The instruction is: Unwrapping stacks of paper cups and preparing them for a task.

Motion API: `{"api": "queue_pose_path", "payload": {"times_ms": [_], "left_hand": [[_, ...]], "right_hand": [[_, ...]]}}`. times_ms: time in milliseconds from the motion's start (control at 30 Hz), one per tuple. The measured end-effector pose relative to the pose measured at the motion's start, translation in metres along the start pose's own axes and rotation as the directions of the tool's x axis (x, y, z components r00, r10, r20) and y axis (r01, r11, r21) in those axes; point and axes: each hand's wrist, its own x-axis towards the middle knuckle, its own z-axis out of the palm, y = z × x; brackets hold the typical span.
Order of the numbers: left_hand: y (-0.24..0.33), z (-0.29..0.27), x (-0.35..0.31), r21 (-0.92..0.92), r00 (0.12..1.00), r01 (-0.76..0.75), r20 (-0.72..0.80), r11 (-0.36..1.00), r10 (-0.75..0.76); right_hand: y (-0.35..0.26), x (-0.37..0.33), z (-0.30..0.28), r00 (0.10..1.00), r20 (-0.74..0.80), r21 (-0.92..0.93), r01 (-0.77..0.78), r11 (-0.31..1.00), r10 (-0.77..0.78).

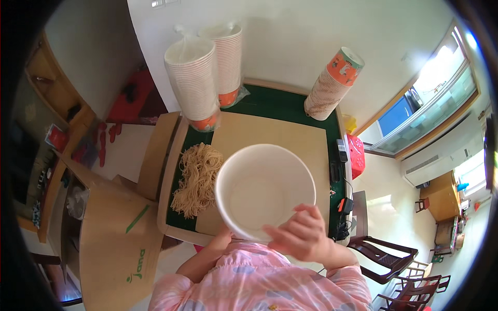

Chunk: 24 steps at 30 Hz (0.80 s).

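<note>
A large white paper bucket [265, 186] is in front of me, its round mouth facing up and its inside bare. My left hand [224, 236] is at the bucket's near left side, holding it from below; its fingertips are hidden behind the wall. Over the near right rim, my right hand [301, 234] has its fingers curled and its thumb stretched toward the bucket's inside. The right hand is slightly blurred, and whatever it pinches is too small to make out. Left of the bucket lies a heap of tan string [197, 181].
Beneath is a green-topped table [277, 101] bearing a tan board [259, 127]. Bagged bucket stacks [192, 78] stand far left, another stack [334, 83] far right. Small black devices [341, 151] line the right edge. A big cardboard box [116, 243] is at left, a dark chair [381, 256] at right.
</note>
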Motion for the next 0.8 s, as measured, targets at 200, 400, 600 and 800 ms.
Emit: {"api": "queue_pose_path", "payload": {"times_ms": [200,400,600,800], "left_hand": [[-0.046,0.037,0.065,-0.445,0.772,0.588,0.062,0.675,-0.632],[0.002,0.05,0.11,-0.045,0.921,0.309,-0.237,0.95,-0.31],[0.205,-0.02,0.15,0.685,0.839,-0.069,-0.353,0.725,0.414],[0.422,0.0,0.161,0.895,0.696,-0.203,-0.154,0.398,0.702]], "right_hand": [[0.074,-0.049,-0.017,0.914,-0.264,0.138,-0.281,0.95,0.309],[0.148,-0.116,-0.014,0.694,-0.461,0.233,-0.507,0.83,0.553],[0.201,-0.123,0.034,0.007,-0.345,0.926,-0.159,0.342,0.939],[0.228,-0.108,0.198,0.156,0.134,0.99,0.021,-0.139,0.979]]}}
